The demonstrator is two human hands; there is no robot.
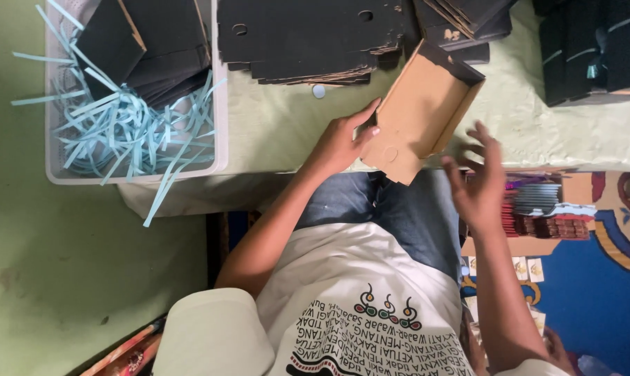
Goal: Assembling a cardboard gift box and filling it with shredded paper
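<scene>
Gripping a half-folded cardboard box [422,115] by its near left edge, the left hand [343,143] is pinching the board between thumb and fingers, thumb lying on the brown inner face. The box is being held tilted above the near edge of the low table [280,125], which is covered in a pale green cloth; its brown inside is facing up and its black outer skin is showing along the raised far wall. The right hand [478,184] is hovering just beside the box's right lower side, fingers spread wide and blurred, holding nothing; whether a fingertip is touching the cardboard cannot be told.

Flat black box blanks [308,35] are lying in a stack on the far part of the table, directly beyond the held box, with a second pile [468,21] leaning to their right. Finished black boxes [593,45] are sitting at the table's far right corner. A white plastic crate [221,104] is standing to the left of the table, touching its edge, and is holding more black blanks together with a tangle of pale blue paper strips [120,132], some spilling over the rim. The person is sitting with knees in blue jeans [405,212] under the table edge. A patterned carpet [600,278] is showing at lower right.
</scene>
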